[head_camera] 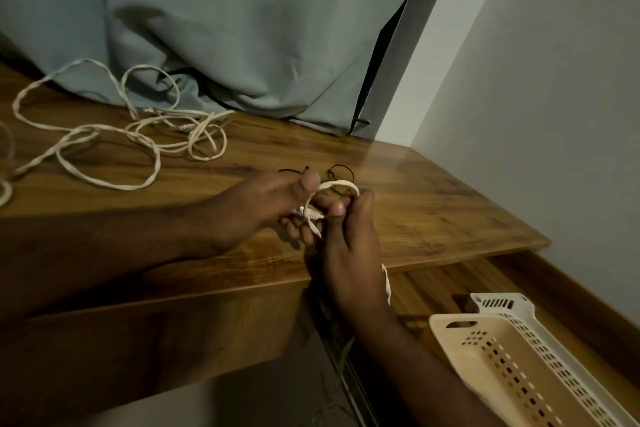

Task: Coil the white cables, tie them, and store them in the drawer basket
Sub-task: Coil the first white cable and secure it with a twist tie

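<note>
At the desk's [433,204] front edge, your left hand [256,208] and right hand [346,246] meet around one white cable [337,184]. Left thumb and curled fingers pinch the plug end; the connector itself is mostly covered by fingers, type unreadable. Right fingers curl round the small loop arching between the hands. Cable's tail drops behind your right wrist, shows briefly at the desk edge, then goes faint in the dark under the desk; can't trace where it ends.

Second white cable [138,135] lies loose and tangled far left on the desk, cut off by the left frame edge. Two black ties [311,172] sit just beyond your fingertips, partly hidden by the hands.

Drawer [554,288] is open lower right, holding a peach basket [485,367] overlapping a white basket [512,305]; both run off the bottom edge. Grey curtain [242,28] hangs behind.
</note>
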The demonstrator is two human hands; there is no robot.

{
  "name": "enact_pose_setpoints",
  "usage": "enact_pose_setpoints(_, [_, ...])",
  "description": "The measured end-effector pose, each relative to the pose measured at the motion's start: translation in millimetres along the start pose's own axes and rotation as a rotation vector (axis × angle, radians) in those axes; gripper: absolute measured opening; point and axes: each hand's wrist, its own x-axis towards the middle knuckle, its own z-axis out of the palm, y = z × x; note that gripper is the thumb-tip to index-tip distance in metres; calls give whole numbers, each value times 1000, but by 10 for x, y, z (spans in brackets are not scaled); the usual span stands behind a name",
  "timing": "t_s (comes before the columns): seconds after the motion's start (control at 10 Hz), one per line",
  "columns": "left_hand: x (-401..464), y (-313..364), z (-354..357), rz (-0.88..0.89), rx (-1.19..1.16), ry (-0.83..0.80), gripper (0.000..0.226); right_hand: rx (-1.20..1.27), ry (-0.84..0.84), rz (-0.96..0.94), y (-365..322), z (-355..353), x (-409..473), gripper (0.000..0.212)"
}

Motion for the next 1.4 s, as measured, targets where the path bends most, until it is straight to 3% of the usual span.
enact_pose_setpoints(0.1, [64, 24, 81, 52, -147, 27, 18, -19, -31, 5, 1, -13, -1, 14])
enact_pose_setpoints(0.3, [127, -41, 11, -46, -299, 230, 6, -189, -176, -118, 5, -53, -8, 17])
enact_pose_setpoints(0.4, [146, -2, -58, -26, -457, 277, 16, -308, -279, -252, 3, -43, -17, 22])
enact_pose_setpoints(0.5, [130, 21, -144, -105, -604, 158, 51, -313, -252, -308, 24, -72, 20, 34])
enact_pose_setpoints(0.6, [134, 6, -206, -109, -662, 93, 67, -198, -226, -198, 37, -75, 6, 23])
enact_pose_setpoints(0.7, [144, -22, -192, -94, -571, 109, 97, 241, -237, 79, 9, -41, 14, 42])
enact_pose_setpoints(0.8, [114, -13, -140, -115, -630, 86, 88, 405, -194, 214, -11, -58, 72, 57])
enact_pose_setpoints(1.0, [76, 65, -39, -108, -582, 7, 24, 615, -99, 419, -126, -151, 139, 32])
enact_pose_setpoints(1.1, [42, 92, 28, -34, -461, -29, 38, 719, -187, 447, -156, -148, 155, 34])
enact_pose_setpoints(1.2, [2, 162, 11, -15, -590, -76, 29, 769, -298, 471, -171, -57, 137, 36])
enact_pose_setpoints(1.3, [-31, 220, -10, 23, -560, -61, 20, 651, -295, 444, -163, -36, 124, 40])
enact_pose_setpoints(1.4, [-59, 264, -3, 94, -423, -162, 26, 517, -303, 443, -204, -48, 94, 41])
